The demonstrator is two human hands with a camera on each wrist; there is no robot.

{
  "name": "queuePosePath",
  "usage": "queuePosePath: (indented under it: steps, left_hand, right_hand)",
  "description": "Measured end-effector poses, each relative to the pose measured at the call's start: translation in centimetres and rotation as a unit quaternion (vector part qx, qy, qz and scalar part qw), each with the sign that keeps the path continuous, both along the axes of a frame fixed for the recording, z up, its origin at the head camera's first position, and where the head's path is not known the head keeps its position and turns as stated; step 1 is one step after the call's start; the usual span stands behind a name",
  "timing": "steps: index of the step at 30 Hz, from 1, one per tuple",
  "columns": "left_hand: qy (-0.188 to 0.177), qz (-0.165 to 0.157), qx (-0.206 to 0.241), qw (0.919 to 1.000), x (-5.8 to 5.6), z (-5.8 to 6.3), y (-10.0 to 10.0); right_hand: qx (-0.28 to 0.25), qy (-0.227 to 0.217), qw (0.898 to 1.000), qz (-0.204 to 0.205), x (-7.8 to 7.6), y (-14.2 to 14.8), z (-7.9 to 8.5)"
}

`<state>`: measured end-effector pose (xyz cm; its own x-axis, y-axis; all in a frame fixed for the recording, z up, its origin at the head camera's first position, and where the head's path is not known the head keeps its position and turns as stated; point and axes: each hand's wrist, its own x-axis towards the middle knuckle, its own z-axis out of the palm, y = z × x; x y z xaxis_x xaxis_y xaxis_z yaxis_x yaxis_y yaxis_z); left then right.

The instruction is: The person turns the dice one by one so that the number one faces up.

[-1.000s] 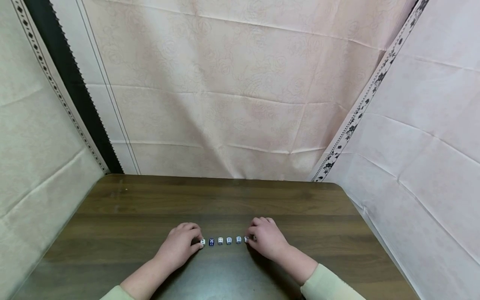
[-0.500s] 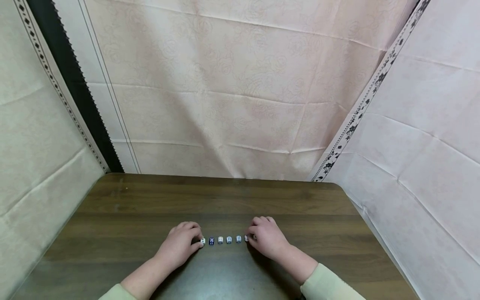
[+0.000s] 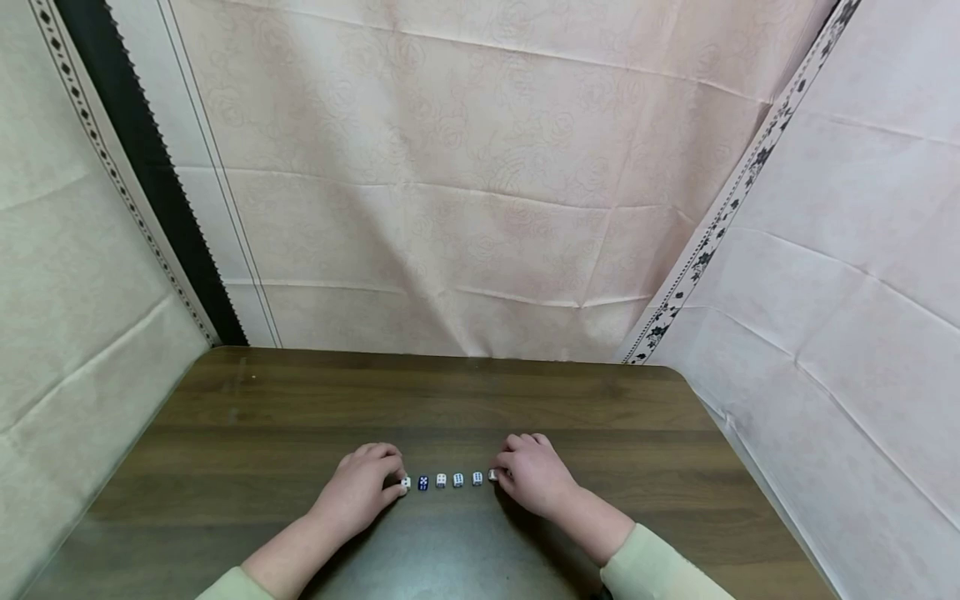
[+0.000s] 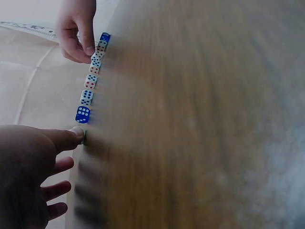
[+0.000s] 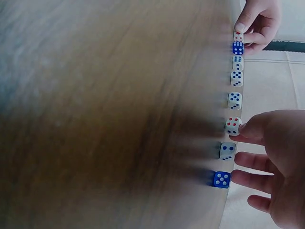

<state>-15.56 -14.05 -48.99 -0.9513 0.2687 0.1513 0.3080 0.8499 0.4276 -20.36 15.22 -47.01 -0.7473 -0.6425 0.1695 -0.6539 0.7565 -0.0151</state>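
Note:
A row of small dice runs across the table between the two hands. At its left end, the left hand [image 3: 363,483] pinches a white die [image 3: 406,482] between thumb and finger. Beside that die sits a blue die [image 3: 423,482] with white pips. Three white dice with dark pips follow, one of them the middle die [image 3: 458,480]. The right hand [image 3: 534,475] pinches a white die with red pips [image 5: 233,126] at its fingertips. Past it, near the right hand's other fingers, stand another white die [image 5: 227,150] and a second blue die [image 5: 221,179], which the head view hides.
The brown wooden table [image 3: 450,400] has rounded far corners. Pale patterned cloth [image 3: 465,167] hangs behind it, with more white cloth [image 3: 840,250] along the right side and pale cloth [image 3: 90,292] on the left. A dark strip [image 3: 150,167] runs down the left corner.

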Motion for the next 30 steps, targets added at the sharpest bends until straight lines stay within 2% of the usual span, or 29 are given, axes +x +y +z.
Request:
queuePosePath:
  steps: [4, 12, 30]
  left_hand:
    - [-0.001, 0.0, -0.001, 1.0, 0.01, -0.03, -0.05]
    - [-0.005, 0.0, -0.002, 1.0, -0.01, -0.11, -0.06]
    - [-0.008, 0.003, -0.004, 1.0, -0.04, -0.12, -0.07]
  right_hand:
    - [-0.002, -0.005, 1.0, -0.004, -0.02, -0.11, -0.05]
    - [-0.013, -0.052, 0.998, -0.022, -0.04, -0.09, -0.14]
    - [-0.027, -0.041, 0.999, -0.004, 0.0, 0.11, -0.28]
